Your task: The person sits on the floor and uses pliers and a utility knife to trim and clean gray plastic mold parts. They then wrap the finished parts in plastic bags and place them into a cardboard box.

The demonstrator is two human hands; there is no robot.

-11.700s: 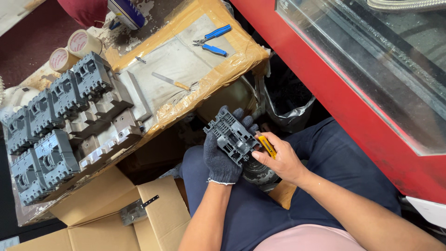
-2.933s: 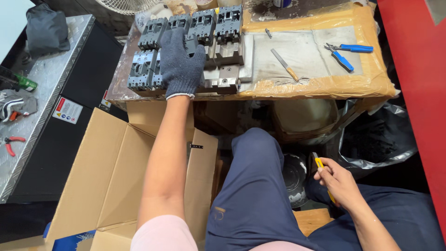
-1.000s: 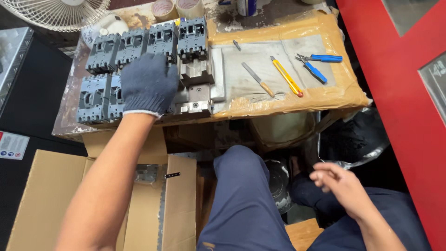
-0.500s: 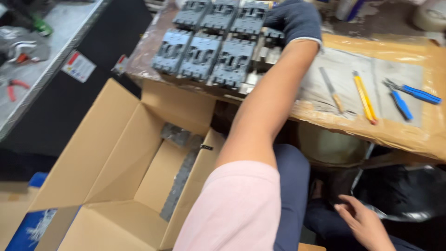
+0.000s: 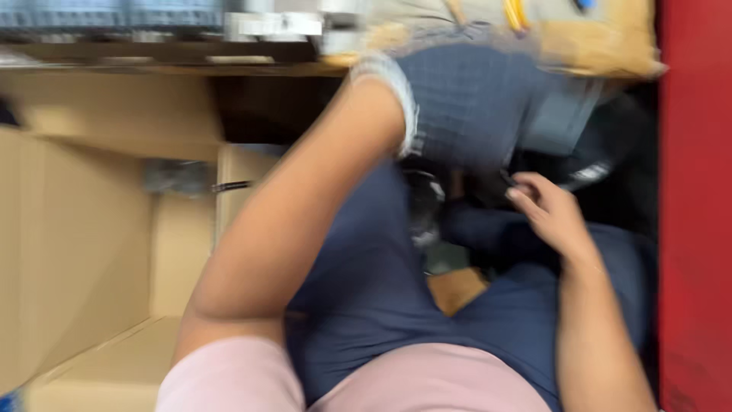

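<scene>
The picture is heavily blurred. My left hand [image 5: 473,107], in a dark knit glove, hangs just below the front edge of the worktable [image 5: 610,49], above my lap; the blur hides whether it holds anything. My bare right hand [image 5: 553,217] is low on the right over my dark blue trousers, its fingers loosely apart and nothing visible in them. A row of grey breaker-like blocks [image 5: 107,14] lies along the table's top left edge. A yellow-handled tool [image 5: 518,11] shows at the top.
An open cardboard box [image 5: 84,252] stands on the left beside my knee. A red frame [image 5: 694,206] runs down the right side. A dark object [image 5: 423,202] sits on the floor between my legs.
My gloved left hand has come off the blocks on the table and dropped to the table's front edge. The view has swung down toward my lap. My right hand stays low.
</scene>
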